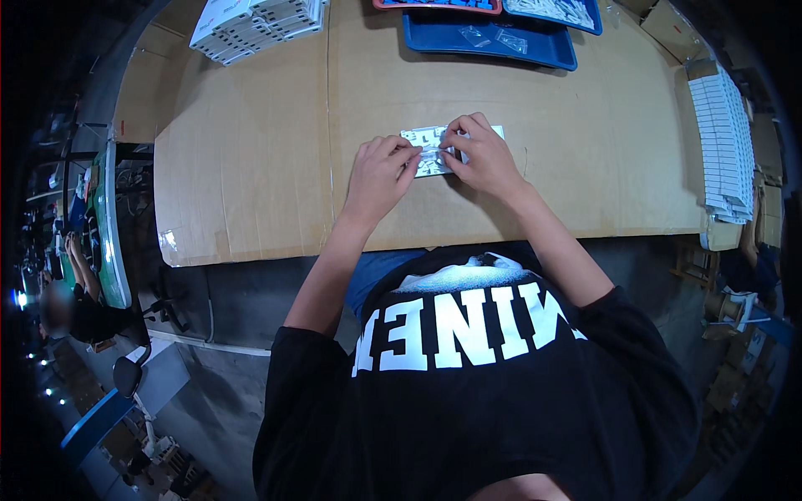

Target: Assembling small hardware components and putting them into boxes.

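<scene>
A white rectangular plastic panel (428,167) with small slots and raised parts lies flat on the cardboard-covered table. My left hand (383,171) is at its left end, thumb and index finger pinched together over the panel. From the right, my right hand (482,157) reaches across the panel, its thumb and fingers also closed in a pinch. The fingertips of both hands nearly meet above the middle of the panel. A small pale or clear piece seems to lie between them, too small to name and partly hidden by the fingers.
Beyond my hands is a blue tray (434,43) with small clear pieces, beside a red tray (439,7) of blue parts and another blue tray (591,23) of white parts. White panels (259,32) are stacked far left; white pieces (723,142) stack at the right edge.
</scene>
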Action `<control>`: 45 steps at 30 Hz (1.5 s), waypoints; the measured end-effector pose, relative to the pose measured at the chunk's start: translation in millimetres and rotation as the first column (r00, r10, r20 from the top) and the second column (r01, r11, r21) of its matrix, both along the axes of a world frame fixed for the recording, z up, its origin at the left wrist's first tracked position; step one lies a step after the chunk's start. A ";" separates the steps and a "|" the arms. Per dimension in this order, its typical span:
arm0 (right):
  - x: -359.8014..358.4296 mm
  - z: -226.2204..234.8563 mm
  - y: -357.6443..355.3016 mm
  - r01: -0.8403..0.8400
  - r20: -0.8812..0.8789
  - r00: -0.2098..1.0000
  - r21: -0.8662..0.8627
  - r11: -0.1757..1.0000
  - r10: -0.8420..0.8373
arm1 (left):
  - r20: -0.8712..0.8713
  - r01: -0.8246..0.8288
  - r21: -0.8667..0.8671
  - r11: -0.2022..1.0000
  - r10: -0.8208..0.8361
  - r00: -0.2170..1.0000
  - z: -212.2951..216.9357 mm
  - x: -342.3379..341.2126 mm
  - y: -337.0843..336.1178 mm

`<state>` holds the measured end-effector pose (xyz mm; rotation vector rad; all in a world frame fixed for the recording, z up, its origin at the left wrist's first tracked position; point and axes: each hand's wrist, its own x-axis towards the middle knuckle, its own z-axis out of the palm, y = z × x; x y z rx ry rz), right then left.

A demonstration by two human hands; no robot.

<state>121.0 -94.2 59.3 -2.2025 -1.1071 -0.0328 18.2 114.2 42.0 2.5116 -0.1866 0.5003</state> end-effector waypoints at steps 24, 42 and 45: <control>-20.7 4.3 -2.9 -0.021 0.152 0.987 -0.233 0.972 0.058 | 0.010 0.129 0.033 0.991 -0.129 0.992 -8.7 -14.4 -1.3; 58.0 55.2 27.5 -0.367 -0.196 0.930 -0.513 0.776 0.310 | 0.051 0.108 -0.034 0.994 -0.106 0.993 -5.3 -17.4 -6.1; 123.7 61.1 46.2 -0.163 -0.110 0.984 -0.234 0.959 0.140 | 0.017 0.116 -0.059 0.992 -0.115 0.993 -3.6 -18.1 -2.8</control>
